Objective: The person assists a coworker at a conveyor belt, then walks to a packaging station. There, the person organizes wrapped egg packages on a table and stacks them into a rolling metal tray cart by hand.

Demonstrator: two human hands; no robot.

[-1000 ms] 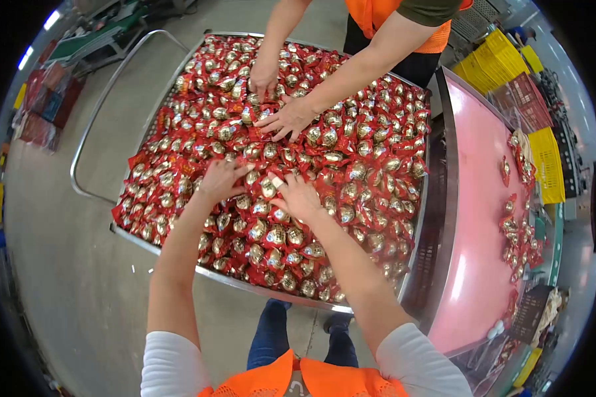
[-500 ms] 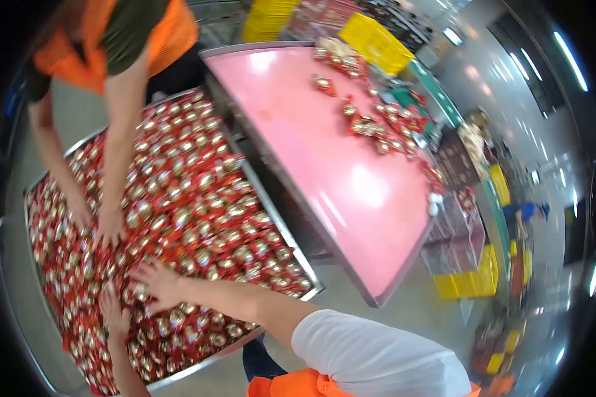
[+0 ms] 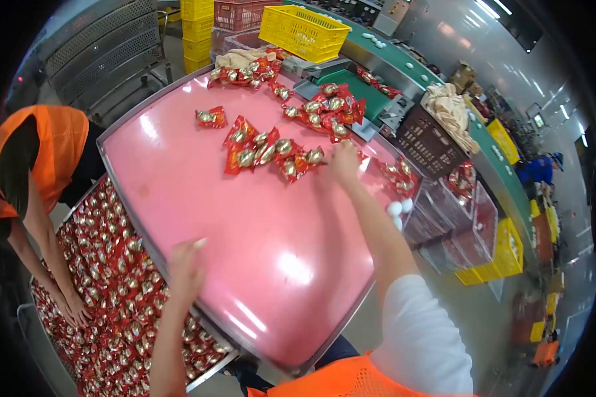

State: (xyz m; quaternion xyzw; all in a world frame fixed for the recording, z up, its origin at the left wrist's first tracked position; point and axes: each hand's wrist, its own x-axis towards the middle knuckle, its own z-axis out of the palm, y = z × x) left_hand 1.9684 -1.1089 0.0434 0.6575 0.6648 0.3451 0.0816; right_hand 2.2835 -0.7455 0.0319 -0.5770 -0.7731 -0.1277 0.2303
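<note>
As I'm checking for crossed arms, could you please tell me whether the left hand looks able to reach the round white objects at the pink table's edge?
Probably not by a straight path: the person's right forearm lies across the way between the left hand and the round white objects.

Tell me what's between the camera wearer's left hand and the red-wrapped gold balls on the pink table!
Just bare pink tabletop: the head view shows nothing lying between the left hand and the nearest red-wrapped gold balls there.
</note>
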